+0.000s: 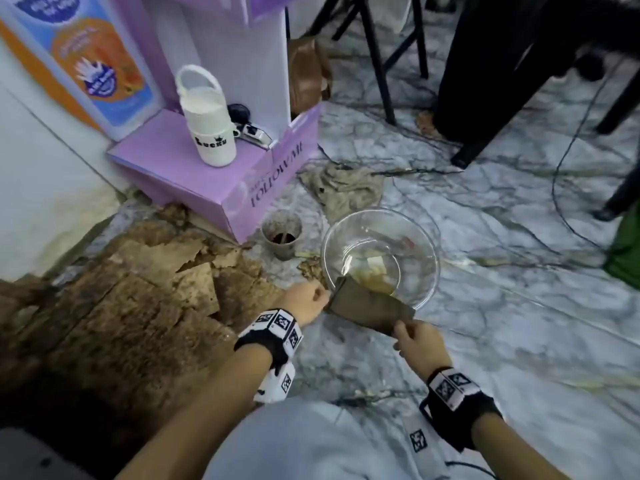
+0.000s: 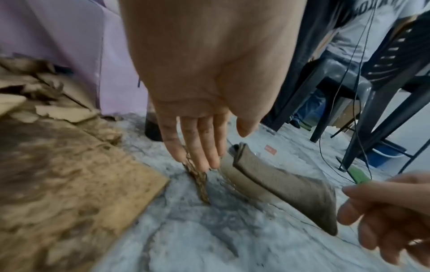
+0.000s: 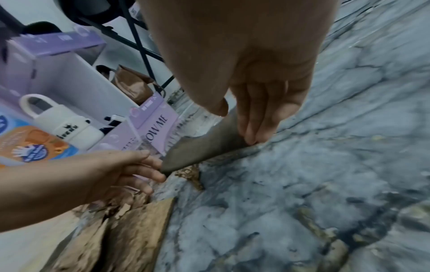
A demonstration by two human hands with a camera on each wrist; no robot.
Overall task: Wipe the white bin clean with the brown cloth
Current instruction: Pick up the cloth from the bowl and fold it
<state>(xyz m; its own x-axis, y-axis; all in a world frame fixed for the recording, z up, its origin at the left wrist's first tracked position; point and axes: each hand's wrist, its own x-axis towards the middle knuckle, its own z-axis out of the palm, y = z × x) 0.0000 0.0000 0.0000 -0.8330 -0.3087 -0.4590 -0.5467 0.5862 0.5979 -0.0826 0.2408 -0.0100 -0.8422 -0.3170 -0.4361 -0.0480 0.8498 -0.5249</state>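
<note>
Right hand (image 1: pixel 420 344) pinches brown cloth (image 1: pixel 370 308); left hand (image 1: pixel 308 301) seemingly touches it

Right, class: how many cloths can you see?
2. A brown cloth in the right hand at the bowl rim; a crumpled rag on the floor beyond it.

Right hand (image 3: pixel 251 103) on brown cloth (image 3: pixel 204 147)

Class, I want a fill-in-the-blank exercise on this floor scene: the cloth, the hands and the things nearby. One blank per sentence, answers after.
1. The brown cloth is held over the near rim of the clear ___.
2. The right hand pinches the cloth between its fingers and ___.
3. The white bottle stands on a ___ box.

Missing words: bowl; thumb; purple.
</note>
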